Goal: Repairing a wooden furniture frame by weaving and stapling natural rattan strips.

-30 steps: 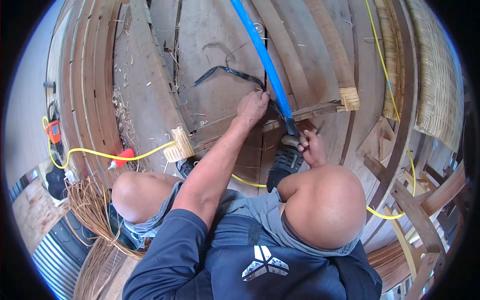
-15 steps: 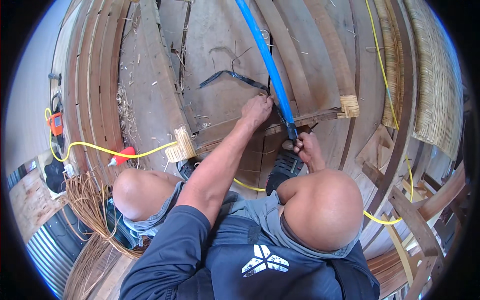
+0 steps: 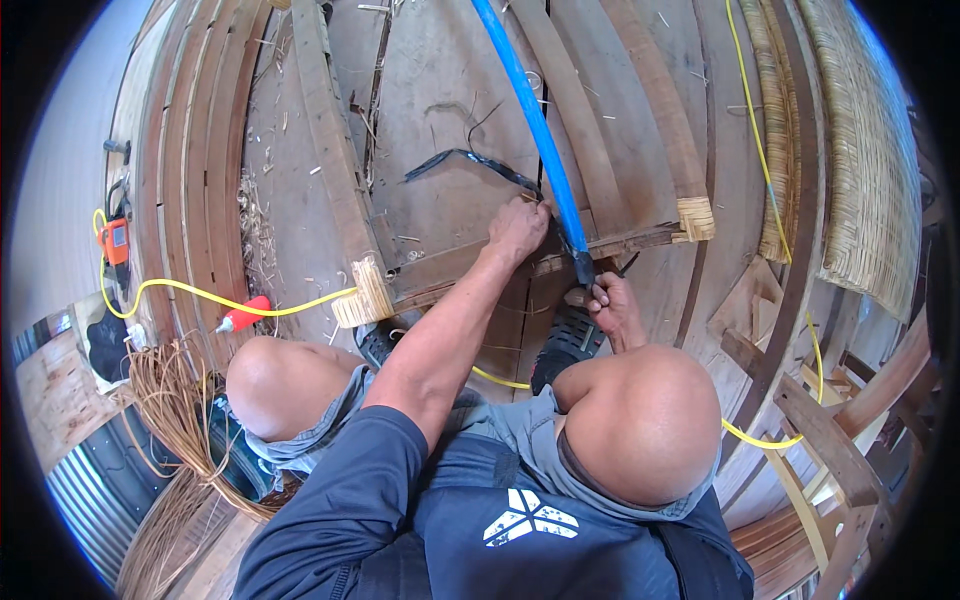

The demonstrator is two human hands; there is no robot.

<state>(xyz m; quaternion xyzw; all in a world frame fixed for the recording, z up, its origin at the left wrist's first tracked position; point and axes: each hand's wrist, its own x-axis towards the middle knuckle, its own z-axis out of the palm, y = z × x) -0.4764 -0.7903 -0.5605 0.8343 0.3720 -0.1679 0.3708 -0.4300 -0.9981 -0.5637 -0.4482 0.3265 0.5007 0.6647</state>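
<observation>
A long blue pipe [image 3: 532,118] slants down from the top toward my right hand, its near end wrapped in black material [image 3: 583,265]. My right hand [image 3: 615,308] is closed at that wrapped end, and a thin dark tip sticks out above its fingers. Left of the pipe, my left hand [image 3: 520,228] pinches a black strip [image 3: 478,158] whose loose tail curls away over the boards. Part of the strip between the two hands passes beside the pipe. Both hands are over the wooden crosspiece of a frame [image 3: 430,265].
Woven cane wraps the frame's corners [image 3: 362,295] [image 3: 695,218]. A yellow cord [image 3: 200,291] runs past a red bottle [image 3: 245,314] and an orange device [image 3: 116,240] at left. Bundled cane [image 3: 170,395] lies lower left; woven panels [image 3: 868,150] stand at right.
The view has shifted slightly. Both hands keep their holds, with the left hand lower by a little beside the pipe and the right hand nearly in place.
</observation>
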